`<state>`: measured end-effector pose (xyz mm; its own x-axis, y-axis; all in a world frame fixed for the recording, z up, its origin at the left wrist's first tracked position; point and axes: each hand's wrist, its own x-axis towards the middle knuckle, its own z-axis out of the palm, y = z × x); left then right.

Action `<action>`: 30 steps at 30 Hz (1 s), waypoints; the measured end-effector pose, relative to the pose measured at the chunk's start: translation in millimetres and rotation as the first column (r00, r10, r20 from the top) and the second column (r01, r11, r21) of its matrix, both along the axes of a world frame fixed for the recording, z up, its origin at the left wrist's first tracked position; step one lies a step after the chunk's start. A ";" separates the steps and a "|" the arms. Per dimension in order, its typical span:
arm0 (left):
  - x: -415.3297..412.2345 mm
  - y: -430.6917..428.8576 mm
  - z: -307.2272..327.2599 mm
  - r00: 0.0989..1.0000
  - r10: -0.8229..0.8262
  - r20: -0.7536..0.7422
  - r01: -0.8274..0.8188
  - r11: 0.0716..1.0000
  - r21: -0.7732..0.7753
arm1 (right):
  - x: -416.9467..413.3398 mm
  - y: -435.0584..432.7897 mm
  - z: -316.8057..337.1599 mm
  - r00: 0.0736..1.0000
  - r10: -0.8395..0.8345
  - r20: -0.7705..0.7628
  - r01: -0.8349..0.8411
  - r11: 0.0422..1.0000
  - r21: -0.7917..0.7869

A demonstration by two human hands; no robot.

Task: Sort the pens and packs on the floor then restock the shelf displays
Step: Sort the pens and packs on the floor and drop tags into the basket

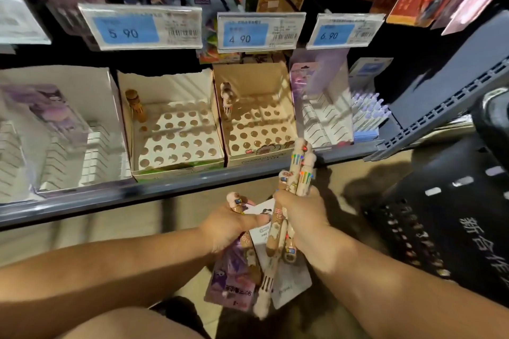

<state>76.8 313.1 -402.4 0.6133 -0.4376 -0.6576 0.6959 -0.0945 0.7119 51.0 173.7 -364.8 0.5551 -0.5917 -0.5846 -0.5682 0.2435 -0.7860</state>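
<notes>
Pens (298, 170) clutched in right hand (300, 217), packs (234, 281) pinched in left hand (234, 224); best fed singly, upright, into brown display box (253, 82) holes.

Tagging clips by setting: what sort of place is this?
Likely a shop's stationery aisle: price tags hang above cardboard display boxes with pen holes, the right hand grips a bunch of pens and the left hand holds packs.
</notes>
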 end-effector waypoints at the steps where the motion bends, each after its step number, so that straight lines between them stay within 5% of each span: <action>1: 1.9 -0.1 -1.1 1.000 -0.014 0.017 0.014 1.000 0.012 | 0.4 -0.5 -0.9 1.000 0.002 0.011 -0.003 0.999 0.039; 12: 3.4 8.0 -28.0 0.982 0.058 -0.178 -0.061 0.998 -0.012 | -1.4 -5.9 -47.0 0.994 -0.113 -0.007 0.113 0.985 0.134; 17: 1.0 28.3 -41.3 0.931 -0.047 -0.361 0.032 0.998 -0.050 | 4.7 -1.0 -59.8 0.967 -0.252 0.028 0.244 0.954 0.173; 30: 4.1 45.6 -58.2 0.890 -0.247 -0.384 0.214 0.969 -0.127 | 10.7 5.3 -67.2 0.950 -0.310 -0.030 0.311 0.946 0.095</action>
<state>80.9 358.7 -460.6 0.1869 -0.5959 -0.7810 0.8861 -0.2410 0.3959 61.7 179.0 -432.1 0.3439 -0.6729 -0.6549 -0.4636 0.4848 -0.7416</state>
